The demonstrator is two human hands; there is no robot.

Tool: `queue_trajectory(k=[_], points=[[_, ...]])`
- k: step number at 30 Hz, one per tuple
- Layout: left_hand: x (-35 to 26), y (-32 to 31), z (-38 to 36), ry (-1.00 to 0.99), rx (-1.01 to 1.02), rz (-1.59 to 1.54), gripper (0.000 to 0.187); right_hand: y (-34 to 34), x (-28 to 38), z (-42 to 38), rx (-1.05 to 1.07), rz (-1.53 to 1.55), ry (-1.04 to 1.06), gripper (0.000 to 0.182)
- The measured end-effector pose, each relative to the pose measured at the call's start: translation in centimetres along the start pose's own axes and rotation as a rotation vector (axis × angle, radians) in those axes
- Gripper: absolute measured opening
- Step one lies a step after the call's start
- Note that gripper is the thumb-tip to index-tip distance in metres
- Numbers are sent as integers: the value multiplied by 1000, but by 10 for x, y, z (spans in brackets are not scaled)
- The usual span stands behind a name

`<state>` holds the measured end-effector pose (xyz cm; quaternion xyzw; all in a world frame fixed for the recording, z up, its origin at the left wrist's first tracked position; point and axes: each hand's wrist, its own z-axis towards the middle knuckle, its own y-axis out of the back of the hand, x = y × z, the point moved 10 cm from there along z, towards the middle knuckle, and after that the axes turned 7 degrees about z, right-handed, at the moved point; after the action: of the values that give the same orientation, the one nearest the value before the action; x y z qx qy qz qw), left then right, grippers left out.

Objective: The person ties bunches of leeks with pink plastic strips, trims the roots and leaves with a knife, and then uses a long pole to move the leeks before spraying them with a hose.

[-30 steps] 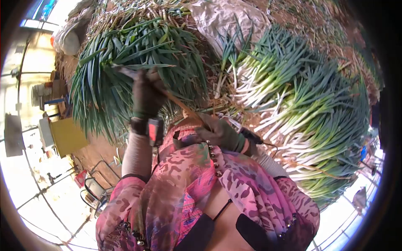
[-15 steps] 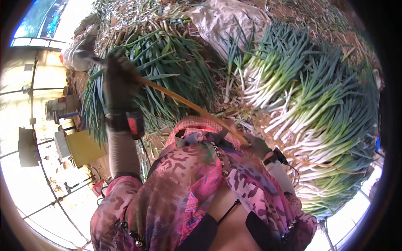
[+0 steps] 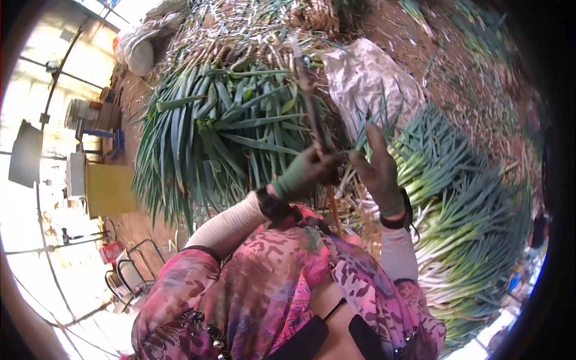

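My left hand [image 3: 307, 172], in a green and dark glove, is closed around a long thin strip [image 3: 313, 111]. Above the fist the strip runs up dark to a pale tip, blurred; below it a yellow-brown length hangs towards my lap. Just to the right, my right hand [image 3: 381, 174], also gloved, is raised with thumb and fingers apart and nothing in it. Beyond my left hand lies a thick pile of broad-leaved leeks [image 3: 222, 132]. Trimmed green onions with white stems [image 3: 462, 222] are heaped to the right of my right hand.
A crumpled pale sack [image 3: 375, 78] lies on the soil between the piles. Leaf scraps litter the ground [image 3: 444, 54] at the back. On the left stand a yellow panel [image 3: 111, 191], a folding metal chair [image 3: 129, 276] and a white bag [image 3: 139, 57].
My left hand has come down and right from the far left, near my right hand. My right hand has let go of the yellow-brown strip, risen and opened. The view has shifted.
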<state>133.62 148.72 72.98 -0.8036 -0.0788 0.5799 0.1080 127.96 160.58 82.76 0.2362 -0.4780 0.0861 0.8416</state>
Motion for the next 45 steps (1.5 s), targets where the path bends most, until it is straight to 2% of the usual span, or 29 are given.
queue_trajectory(k=[1, 2, 4, 5, 8, 9, 10, 12, 14, 16, 17, 18, 20, 22, 23, 26, 27, 28, 30, 33, 36, 37, 38, 39, 40, 41, 42, 44, 45], points=[[2, 5, 4, -7, 39, 10, 26, -33, -10, 28, 80, -16, -75, 49], [-16, 9, 3, -98, 83, 211, 26, -67, -20, 52, 159, -34, -152, 45], [-8, 44, 11, -99, 74, 324, 27, -124, -58, 83, 196, 200, -335, 35], [-14, 68, 13, -13, 61, 372, 30, -158, -94, 88, 150, 450, -439, 29], [-30, 133, 22, -73, 46, 685, 30, -209, -109, 113, 166, 420, -574, 25], [-46, 146, 22, -66, 158, 917, 33, -214, -100, 122, 136, 265, -538, 37], [-54, 170, 26, -126, 204, 947, 34, -218, -94, 129, 101, 108, -504, 50], [-61, 217, 34, -254, 317, 991, 35, -234, -126, 122, 79, 251, -679, 34], [-96, 313, 39, 26, -65, 1178, 36, -229, -123, 125, 58, 236, -743, 17], [-115, 414, 41, 175, -293, 1182, 37, -222, -149, 109, -52, 416, -869, 14], [-125, 463, 35, 25, -503, 1506, 41, -215, -159, 100, -87, 451, -937, 14], [-129, 506, 26, -118, -652, 1492, 45, -209, -166, 93, -124, 486, -1005, 14], [-131, 569, 21, 131, -690, 1649, 47, -190, -150, 97, -144, 422, -1074, 21], [-87, 644, 21, 174, -704, 1610, 57, -167, -162, 94, -246, 382, -1062, 25], [-91, 639, 12, 442, -706, 1575, 72, -158, -171, 88, -260, 381, -1099, 28], [-61, 635, -6, 758, -704, 1354, 88, -137, -198, 74, -267, 372, -1186, 28], [-51, 632, -7, 852, -684, 1418, 101, -140, -205, 75, -271, 387, -1204, 28], [-38, 637, -4, 856, -723, 1525, 106, -145, -213, 75, -270, 402, -1223, 28], [-56, 613, -2, 952, -742, 1494, 110, -161, -237, 78, -227, 453, -1264, 28], [-55, 616, 0, 899, -857, 1605, 103, -185, -257, 93, -164, 556, -1304, 36], [-60, 610, 9, 767, -795, 1555, 88, -185, -276, 103, -38, 441, -1326, 25], [-67, 597, 19, 747, -656, 1515, 58, -185, -298, 102, 4, 474, -1223, 26], [-88, 549, 26, 474, -398, 1858, 40, -195, -295, 105, -26, 546, -1287, 24], [-97, 563, 9, 588, -671, 1746, 34, -204, -289, 108, -61, 615, -1352, 22], [-75, 575, 1, 860, -602, 1574, 36, -211, -283, 112, -100, 681, -1418, 20], [-95, 549, -4, 645, -708, 1548, 45, -198, -347, 89, -243, 768, -1331, 25], [-106, 519, -22, 468, -839, 1423, 54, -189, -339, 87, -128, 541, -1432, 26], [-91, 460, -65, 98, -1196, 1383, 47, -211, -353, 78, -57, 673, -1511, 27], [-84, 439, -80, 47, -1166, 1263, 45, -225, -351, 84, -3, 660, -1549, 28]])
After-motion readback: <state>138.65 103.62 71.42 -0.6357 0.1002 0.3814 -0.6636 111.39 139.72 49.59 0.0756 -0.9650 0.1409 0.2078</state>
